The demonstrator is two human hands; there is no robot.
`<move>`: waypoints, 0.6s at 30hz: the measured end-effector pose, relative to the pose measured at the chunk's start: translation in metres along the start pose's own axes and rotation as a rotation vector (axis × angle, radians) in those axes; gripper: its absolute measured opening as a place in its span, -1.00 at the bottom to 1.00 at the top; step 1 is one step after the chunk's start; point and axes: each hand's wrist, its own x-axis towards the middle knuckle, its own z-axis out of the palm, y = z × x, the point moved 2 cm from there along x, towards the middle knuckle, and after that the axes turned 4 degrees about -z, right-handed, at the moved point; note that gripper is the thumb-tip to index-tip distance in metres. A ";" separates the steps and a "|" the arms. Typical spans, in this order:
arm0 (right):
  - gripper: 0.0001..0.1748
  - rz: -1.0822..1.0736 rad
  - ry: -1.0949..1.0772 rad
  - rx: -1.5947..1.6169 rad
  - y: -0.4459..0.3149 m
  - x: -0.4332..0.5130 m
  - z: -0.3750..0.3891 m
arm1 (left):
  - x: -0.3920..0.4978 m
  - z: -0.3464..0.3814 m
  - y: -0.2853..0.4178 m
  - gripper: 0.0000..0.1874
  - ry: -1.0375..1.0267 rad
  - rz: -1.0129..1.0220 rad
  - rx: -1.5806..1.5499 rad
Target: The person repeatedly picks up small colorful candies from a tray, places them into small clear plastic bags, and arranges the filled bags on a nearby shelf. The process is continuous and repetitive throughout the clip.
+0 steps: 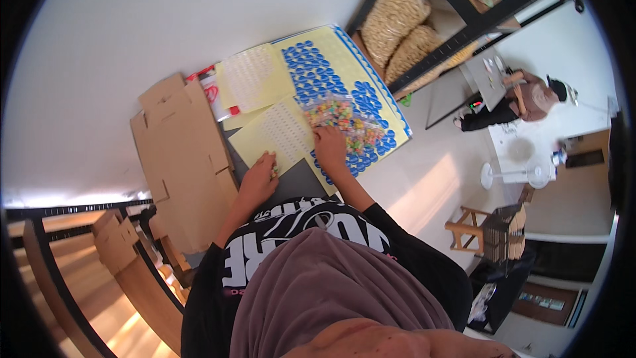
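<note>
My left hand (259,179) rests at the lower edge of a pale yellow label sheet (248,140) with rows of small white labels. A small multicoloured packet (275,172) shows beside its thumb, mostly covered by the hand. My right hand (330,148) has its fingers curled at the right side of that sheet, touching or close to clear bags of multicoloured pieces (330,111). Whether it grips anything is hidden. The bags lie on a large yellow sheet of round blue stickers (313,72). Another label sheet (256,77) lies farther back.
Flattened cardboard boxes (184,159) lie on the left of the dark table (297,184), with a red-and-white package (212,92) behind. A black-framed shelf (437,62) at the right holds large bags of beige pieces (395,10). Another person (531,97) is at a grey table; a stool (467,230) stands nearer.
</note>
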 end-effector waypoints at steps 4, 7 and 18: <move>-0.88 -0.006 -0.029 -0.001 0.003 0.002 -0.001 | 0.001 0.000 -0.002 -0.47 -0.039 -0.035 0.041; -0.89 -0.025 -0.052 0.017 -0.001 0.007 -0.002 | 0.001 0.001 -0.005 -0.45 -0.040 -0.034 0.048; -0.87 -0.014 -0.114 0.049 -0.007 0.014 -0.001 | 0.001 0.001 -0.006 -0.40 -0.014 0.000 0.113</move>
